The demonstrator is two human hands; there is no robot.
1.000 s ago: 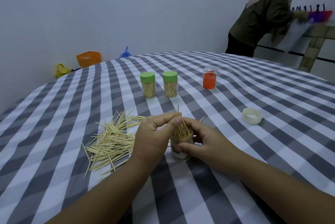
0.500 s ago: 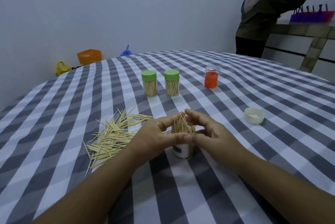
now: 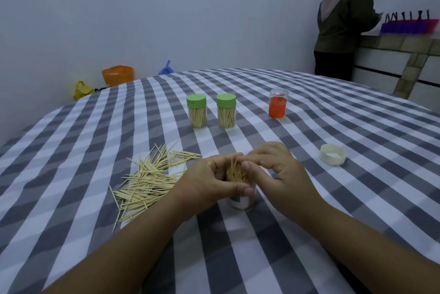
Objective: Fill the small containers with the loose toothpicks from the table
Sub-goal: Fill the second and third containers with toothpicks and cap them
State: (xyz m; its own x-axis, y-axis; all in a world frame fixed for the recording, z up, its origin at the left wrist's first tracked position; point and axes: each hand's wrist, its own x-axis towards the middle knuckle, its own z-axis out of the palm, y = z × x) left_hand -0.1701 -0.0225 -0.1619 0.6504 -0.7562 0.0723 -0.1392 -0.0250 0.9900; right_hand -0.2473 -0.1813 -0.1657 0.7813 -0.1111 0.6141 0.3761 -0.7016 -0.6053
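Covering the whole table was a grey-and-white checked cloth point(image 3: 309, 127), and pretty much everything in the shot sat relative to the open container point(image 3: 242, 202) near the middle. Just left of that container lay the loose toothpick pile point(image 3: 147, 179), with plenty left to go. Farther back from it stood two green-capped containers point(image 3: 196, 111) already full, an orange-filled one point(image 3: 277, 104) off to the back right, and a white lid point(image 3: 332, 157) out to the right, well apart.

What had changed: a second before, the left hand point(image 3: 204, 183) pinched a bunch high over the mouth while the right hand point(image 3: 276, 172) gripped the container body. By this moment both had come in around the rim, left thumb curled against the container wall, right fingers bent over the toothpicks in the container point(image 3: 234, 172), nudging them down. So that batch looked basically seated; probably another grab from the pile came next, though that's a guess.
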